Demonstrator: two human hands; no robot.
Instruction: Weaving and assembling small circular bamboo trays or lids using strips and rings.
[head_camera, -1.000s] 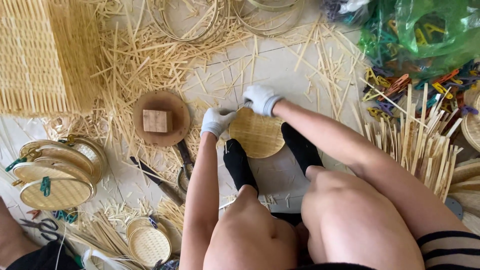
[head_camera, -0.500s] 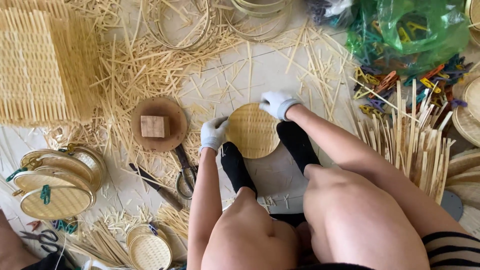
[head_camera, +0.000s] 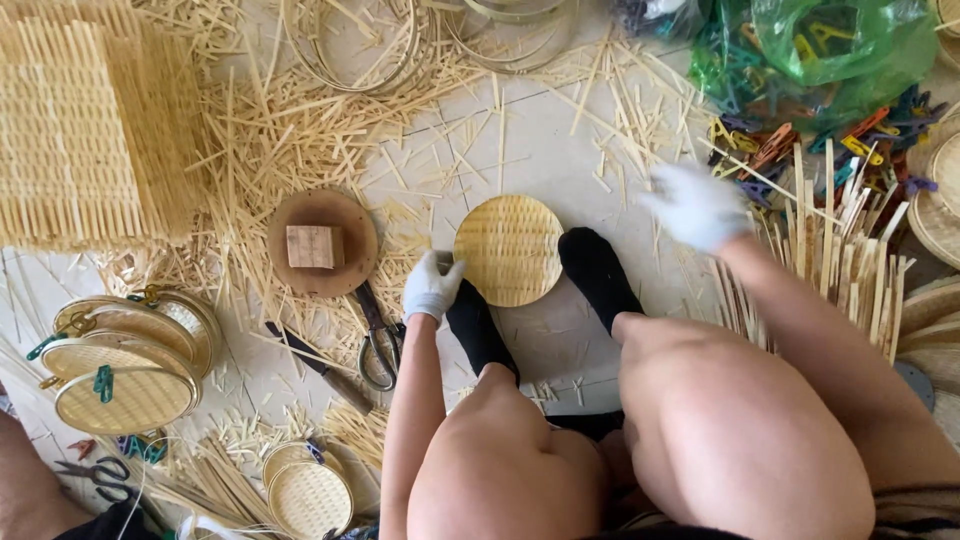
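Note:
A round woven bamboo disc (head_camera: 508, 248) lies flat on the floor between my two black-socked feet. My left hand (head_camera: 430, 287), in a white glove, rests at the disc's lower left edge, beside my left foot; whether it grips the rim is unclear. My right hand (head_camera: 696, 205), also gloved and blurred by motion, hovers with fingers spread to the right of the disc, close to a stand of upright bamboo strips (head_camera: 830, 260). It holds nothing.
A round wooden board with a small block (head_camera: 320, 243) and scissors (head_camera: 378, 335) lie left of the disc. Woven mats (head_camera: 80, 130) sit far left, clipped bamboo lids (head_camera: 125, 365) lower left, coloured clips and a green bag (head_camera: 820, 60) upper right. Bamboo offcuts litter the floor.
My right hand has left the disc's upper right edge and swung right toward the bamboo strips. My left hand has slid down along the disc's left edge. The disc stays put.

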